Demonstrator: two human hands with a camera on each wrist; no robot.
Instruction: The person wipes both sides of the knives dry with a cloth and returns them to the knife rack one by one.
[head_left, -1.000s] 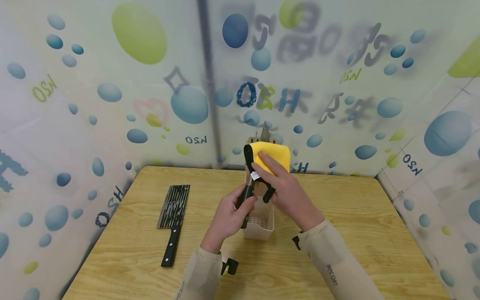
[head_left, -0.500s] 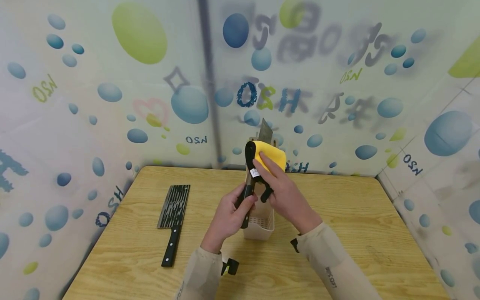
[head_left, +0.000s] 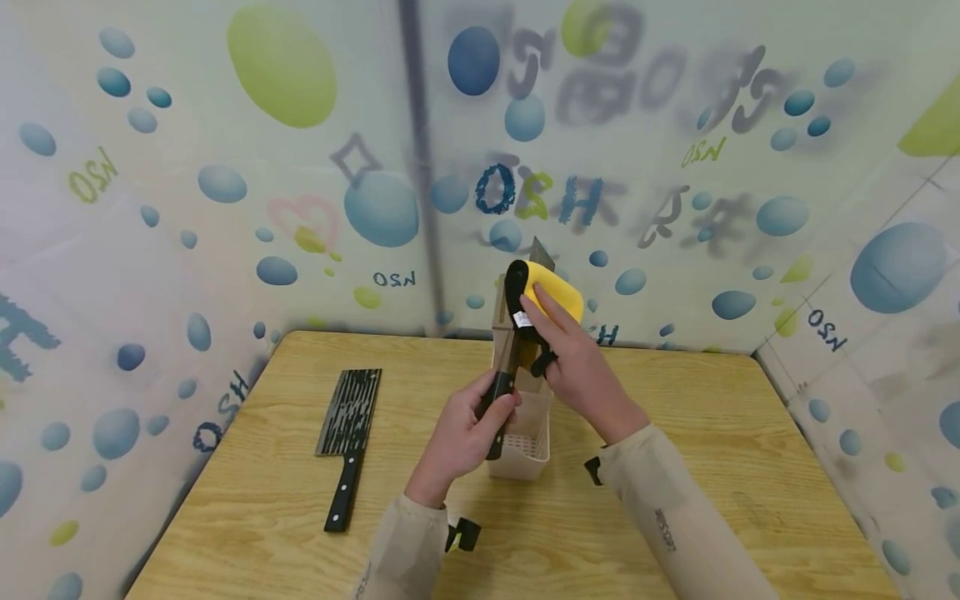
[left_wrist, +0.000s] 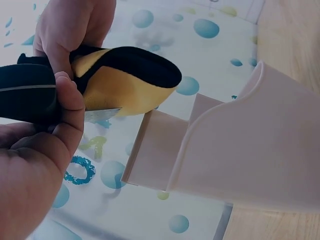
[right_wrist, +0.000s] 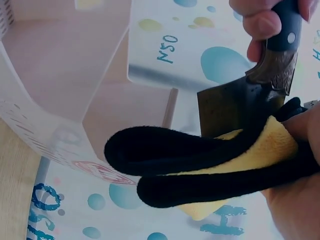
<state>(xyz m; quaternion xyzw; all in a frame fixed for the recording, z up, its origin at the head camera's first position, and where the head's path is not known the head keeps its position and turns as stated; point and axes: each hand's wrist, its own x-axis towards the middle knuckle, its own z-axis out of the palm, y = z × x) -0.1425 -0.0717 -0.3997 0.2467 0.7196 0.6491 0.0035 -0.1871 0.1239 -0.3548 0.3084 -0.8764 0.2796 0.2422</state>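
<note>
My left hand point(head_left: 459, 437) grips the black handle of a knife point(head_left: 495, 408), its blade tilted up and away from me. Around the blade, my right hand point(head_left: 588, 375) holds a folded yellow cloth point(head_left: 557, 292) with a black edge. The blade's pointed tip pokes out above the cloth in the head view. In the right wrist view, the wide dark part of the blade point(right_wrist: 225, 107) near the handle is bare, and the cloth point(right_wrist: 270, 150) covers the rest. Fingers of my right hand press the cloth from the side.
Behind the hands, a pale plastic knife holder point(head_left: 519, 462) with a perforated floor stands on the wooden table point(head_left: 675, 500). A cleaver point(head_left: 348, 450) with a black handle lies flat to the left. Printed walls point(head_left: 637, 167) surround the table's back and sides.
My right hand and the cloth shift slightly down and left, then up and right along the blade. My left hand keeps its grip on the handle and barely moves. The cleaver stays put.
</note>
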